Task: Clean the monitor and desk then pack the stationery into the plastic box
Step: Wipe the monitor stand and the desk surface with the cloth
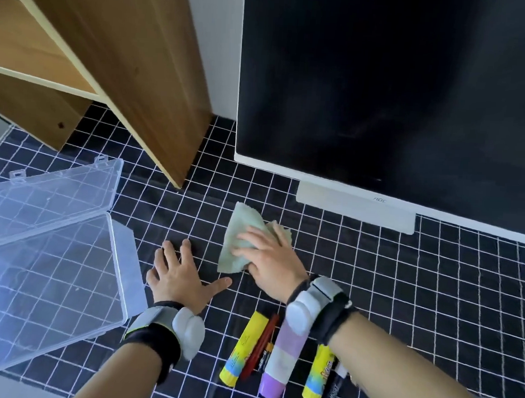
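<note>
Pressing spread fingers, the right hand (269, 260) flattens a cloth (240, 243) below the "AOC" monitor (385, 83); left hand (180, 273) splayed.

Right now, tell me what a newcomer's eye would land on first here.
The big dark monitor fills the upper right. Below it, the right hand presses a pale green cloth on the checked desk, the left hand flat beside it. The open plastic box lies at left.

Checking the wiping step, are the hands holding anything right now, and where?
The right hand presses flat on the near half of the green cloth on the desk. The left hand rests flat on the desk, holding nothing.
</note>
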Tool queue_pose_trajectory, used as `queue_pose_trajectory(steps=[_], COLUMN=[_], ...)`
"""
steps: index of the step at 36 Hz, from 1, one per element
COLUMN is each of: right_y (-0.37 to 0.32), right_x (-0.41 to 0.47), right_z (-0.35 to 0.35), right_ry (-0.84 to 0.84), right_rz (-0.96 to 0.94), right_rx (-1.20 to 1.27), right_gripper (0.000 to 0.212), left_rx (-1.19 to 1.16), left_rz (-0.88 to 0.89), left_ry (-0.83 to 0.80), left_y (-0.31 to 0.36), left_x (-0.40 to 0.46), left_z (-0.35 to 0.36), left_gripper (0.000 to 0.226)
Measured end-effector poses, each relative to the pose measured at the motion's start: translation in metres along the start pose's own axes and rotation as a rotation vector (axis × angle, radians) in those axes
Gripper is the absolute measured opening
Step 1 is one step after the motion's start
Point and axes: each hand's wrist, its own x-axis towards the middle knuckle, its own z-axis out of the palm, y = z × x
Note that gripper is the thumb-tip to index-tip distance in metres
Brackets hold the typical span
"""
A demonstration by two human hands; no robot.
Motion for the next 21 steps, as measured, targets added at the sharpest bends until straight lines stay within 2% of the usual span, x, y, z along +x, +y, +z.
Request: queue_pose_trajectory(steps=[9, 15, 21], right_y=[0.064, 0.106, 0.141], right_x=[-0.078, -0.131, -0.19], right_z=[-0.038, -0.058, -0.075], right_ry=[0.007, 0.106, 0.206], right_rz=[0.148, 0.297, 0.571], right_rx=[-0.078, -0.018, -0.065], right_gripper=[0.05, 0.049, 0.045], left_rx=[0.061, 0.103, 0.146], left_rz=[-0.001, -0.04, -0.089], left_ry=[-0.03, -0.042, -0.064], left_y=[0.005, 0.012, 0.023], left_x=[0.001, 0.007, 0.006], left_z=[-0.008, -0.01, -0.013], left_gripper=[0.127, 0.119, 0.124])
